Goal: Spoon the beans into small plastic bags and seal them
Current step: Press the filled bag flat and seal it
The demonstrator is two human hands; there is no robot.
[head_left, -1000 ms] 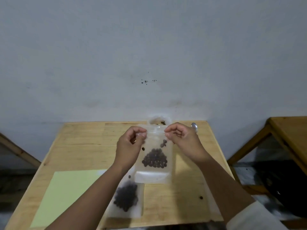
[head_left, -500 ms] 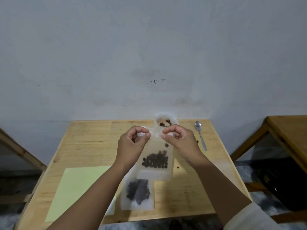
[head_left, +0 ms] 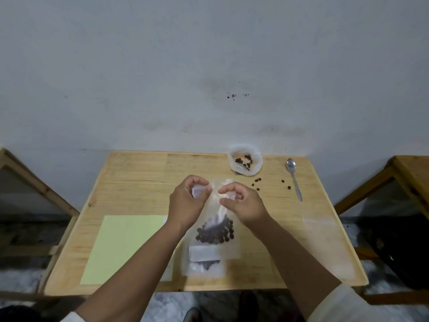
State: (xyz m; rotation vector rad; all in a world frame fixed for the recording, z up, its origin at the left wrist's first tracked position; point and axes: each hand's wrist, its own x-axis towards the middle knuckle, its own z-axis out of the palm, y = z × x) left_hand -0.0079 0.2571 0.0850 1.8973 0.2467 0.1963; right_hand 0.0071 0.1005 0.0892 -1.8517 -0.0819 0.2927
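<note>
A small clear plastic bag (head_left: pixel 214 228) with dark beans in its lower half hangs over the middle of the wooden table (head_left: pixel 144 182). My left hand (head_left: pixel 188 203) pinches its top edge at the left. My right hand (head_left: pixel 241 203) pinches the top edge at the right, thumb and forefinger close together. Under it lies another filled bag (head_left: pixel 204 267), mostly covered. A larger white bag (head_left: pixel 246 162) with a few beans left stands at the back. A metal spoon (head_left: pixel 294 177) lies to its right.
Several loose beans (head_left: pixel 256 181) are scattered between the white bag and the spoon. A pale green sheet (head_left: pixel 125 247) lies at the front left of the table. Wooden furniture (head_left: pixel 411 173) stands to the right and another frame (head_left: pixel 34 182) to the left.
The view has tilted down, so the table, spoon and bean bag show fully. My hands have lowered the filled bag towards the table and still grip its top edge.
</note>
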